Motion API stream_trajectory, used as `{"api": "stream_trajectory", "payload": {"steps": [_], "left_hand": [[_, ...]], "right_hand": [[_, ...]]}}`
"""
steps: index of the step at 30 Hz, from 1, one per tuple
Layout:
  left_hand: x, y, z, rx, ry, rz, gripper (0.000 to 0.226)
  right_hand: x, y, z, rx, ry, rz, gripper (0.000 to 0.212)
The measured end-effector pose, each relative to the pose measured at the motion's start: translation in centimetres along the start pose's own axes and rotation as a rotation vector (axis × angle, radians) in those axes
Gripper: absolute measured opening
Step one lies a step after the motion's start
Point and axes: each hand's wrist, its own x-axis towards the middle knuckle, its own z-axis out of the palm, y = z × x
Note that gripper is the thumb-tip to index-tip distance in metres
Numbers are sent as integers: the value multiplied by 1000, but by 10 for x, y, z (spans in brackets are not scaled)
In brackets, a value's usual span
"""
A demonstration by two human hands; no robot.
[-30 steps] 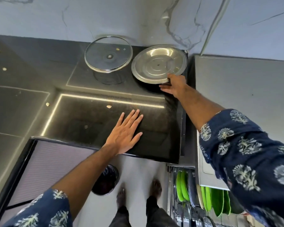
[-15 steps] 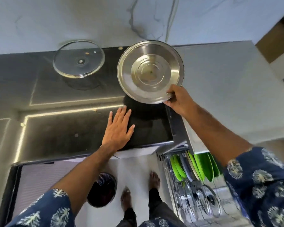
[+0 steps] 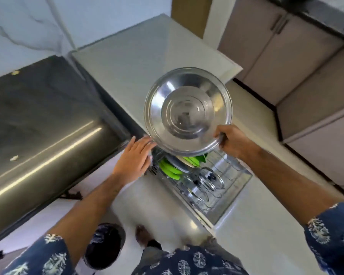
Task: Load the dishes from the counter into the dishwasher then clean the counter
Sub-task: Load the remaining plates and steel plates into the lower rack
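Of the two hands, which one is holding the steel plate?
The right hand: it grips the steel plate by its rim, above the dishwasher rack. The left hand is open, fingers straight, holding nothing.

A dark, glossy surface (image 3: 48, 120) runs along the left, with two small pale scraps (image 3: 14, 158) lying on it. Beside it to the right sits a pale grey surface (image 3: 139, 62), adjoining the marbled wall.
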Motion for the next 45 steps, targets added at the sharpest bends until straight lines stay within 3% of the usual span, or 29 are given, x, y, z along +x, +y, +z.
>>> {"api": "stream_trajectory", "payload": {"steps": [3,4,9,12,14,19,29,39,45], "left_hand": [[35,46,40,42,-103,127,41],[46,63,55,55,-155,143,40],[90,146,133,194,-439,138,34],[103,190,185,377,-732,86,37],[117,216,229,434,-814,95,44],[149,247,304,304,-826,-4,46],[201,244,451,245,-852,-75,61],[188,228,482,219,-948,-121,60],[185,223,482,189,-921,-138,61]], "right_hand": [[-13,13,-84,-75,-7,-34,8],[-16,21,-115,-102,1,-29,19],[-24,56,-253,-381,38,-68,19],[12,92,-324,-618,90,-46,26],[47,121,-365,-783,105,-22,36],[126,182,-397,-1027,105,-97,42],[260,244,-396,-1065,89,-247,40],[291,280,-354,-1127,-61,-225,41],[300,307,-337,-1186,-115,-207,38]]}}
